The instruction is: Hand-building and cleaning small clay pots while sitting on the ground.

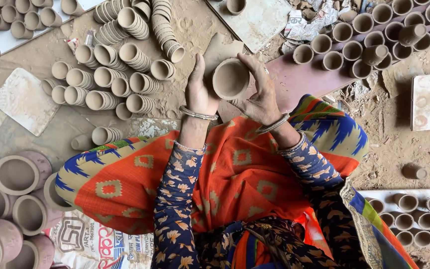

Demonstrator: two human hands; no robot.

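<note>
Head view, looking straight down: a small unfired clay cup (230, 78) is held between both hands above an orange patterned cloth (235, 174) spread over the lap. The left hand (199, 89) is pressed against the cup's left side, fingers straight and close together, thumb laid along the rim. The right hand (261, 94) is curved round the cup's right side and back, fingers bent over the top edge. Both hands are thus closed on the cup from opposite sides, with its open mouth turned toward the camera. A metal bangle (198, 114) is worn on the left wrist, and another (273, 124) on the right.

At far left, large pinkish clay pots (16, 174) with thick rims are grouped on the floor. Above them a flat, rough, pale tile (23, 102) is seen lying on the sandy floor (195, 22). Further right, rows of small cups (105, 77) are stacked inside one another on their sides, dull beige and matte. Behind the hands a pale slab (260, 22) carries one cup. To the right, upright cups (374, 37) are stood mouth-up on a reddish board (299, 79). At lower right, more cups (414, 219) are set upright on a white board, and a single cup (414, 171) is lying alone on the dirt.
</note>
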